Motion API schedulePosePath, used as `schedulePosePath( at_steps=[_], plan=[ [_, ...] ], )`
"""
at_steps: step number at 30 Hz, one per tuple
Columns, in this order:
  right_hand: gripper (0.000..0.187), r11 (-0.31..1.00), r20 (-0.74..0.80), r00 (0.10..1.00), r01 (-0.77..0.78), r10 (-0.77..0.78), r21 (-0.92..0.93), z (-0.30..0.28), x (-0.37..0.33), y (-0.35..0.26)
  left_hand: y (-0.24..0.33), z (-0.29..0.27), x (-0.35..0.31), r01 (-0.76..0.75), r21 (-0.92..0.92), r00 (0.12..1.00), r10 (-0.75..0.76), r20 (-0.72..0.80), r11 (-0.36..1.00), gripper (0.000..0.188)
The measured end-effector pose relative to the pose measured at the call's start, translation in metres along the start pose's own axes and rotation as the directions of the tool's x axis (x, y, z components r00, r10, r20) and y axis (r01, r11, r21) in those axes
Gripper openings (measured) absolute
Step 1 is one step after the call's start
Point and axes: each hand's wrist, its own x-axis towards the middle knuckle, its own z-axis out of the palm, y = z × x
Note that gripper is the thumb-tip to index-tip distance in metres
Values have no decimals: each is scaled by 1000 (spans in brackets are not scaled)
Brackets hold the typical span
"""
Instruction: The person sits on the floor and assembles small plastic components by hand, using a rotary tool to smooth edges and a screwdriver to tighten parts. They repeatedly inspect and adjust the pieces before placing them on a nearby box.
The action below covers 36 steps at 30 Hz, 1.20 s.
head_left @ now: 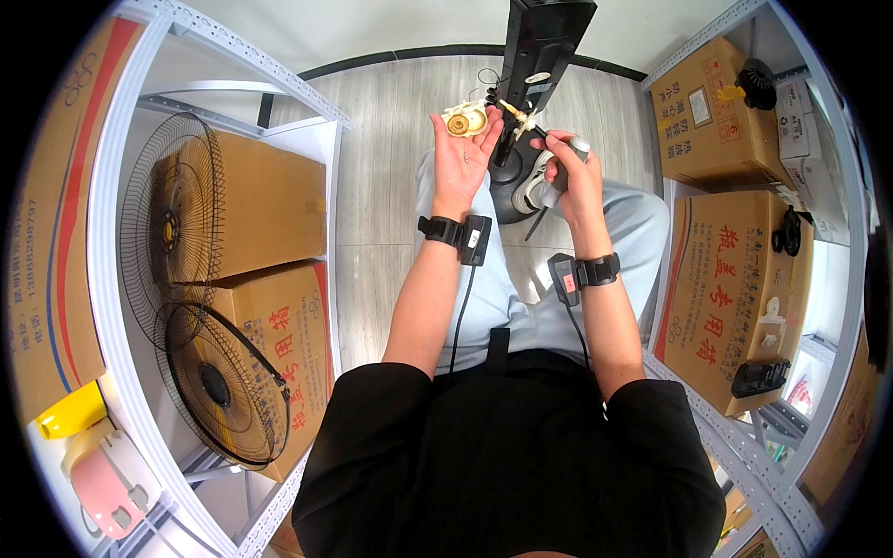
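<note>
My left hand (456, 169) is palm up, a round yellowed plastic part (465, 121) resting at its fingers between thumb and fingertips. One or more tiny screws (466, 157) lie on the palm. In my right hand (579, 177) is a screwdriver (580, 146) with a grey handle. Its shaft points left toward a small cream plastic piece (525, 121) at the black fan stand (542, 56). Whether its tip touches that piece is too small to tell. Dark wires (490, 91) hang beside the stand, whose round base (507, 172) sits on the floor near my shoe.
Shelves flank me. Two wire fan guards (172, 209) lean at cardboard boxes (270, 205) on the left. Along the right, black and white fan parts (771, 321) lie on a carton (712, 288), with a black part (755, 84) above. Cables run from both wrist straps.
</note>
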Motion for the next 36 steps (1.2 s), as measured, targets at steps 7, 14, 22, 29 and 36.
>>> schedulePosePath(
  at_steps=[7,14,22,29,36],
  plan=[
    [19,1000,-12,1000,-2,2,4,-1,-1,-1,-1,1,0,-9,26,1000,9,-13,1000,79],
    [19,1000,-9,1000,-4,4,21,-7,0,-1,-2,2,0,-6,25,1000,6,-16,1000,77],
    [17,999,-27,1000,-1,2,33,-15,-4,-5,-6,7,-3,1,30,1000,-1,-8,1000,72],
    [17,988,-131,985,127,-116,83,-23,-21,-41,-14,12,0,141,43,989,-139,-58,989,69],
    [24,925,-358,886,358,-294,126,-41,-52,-91,-58,67,11,352,33,936,-352,4,935,63]
  ],
)
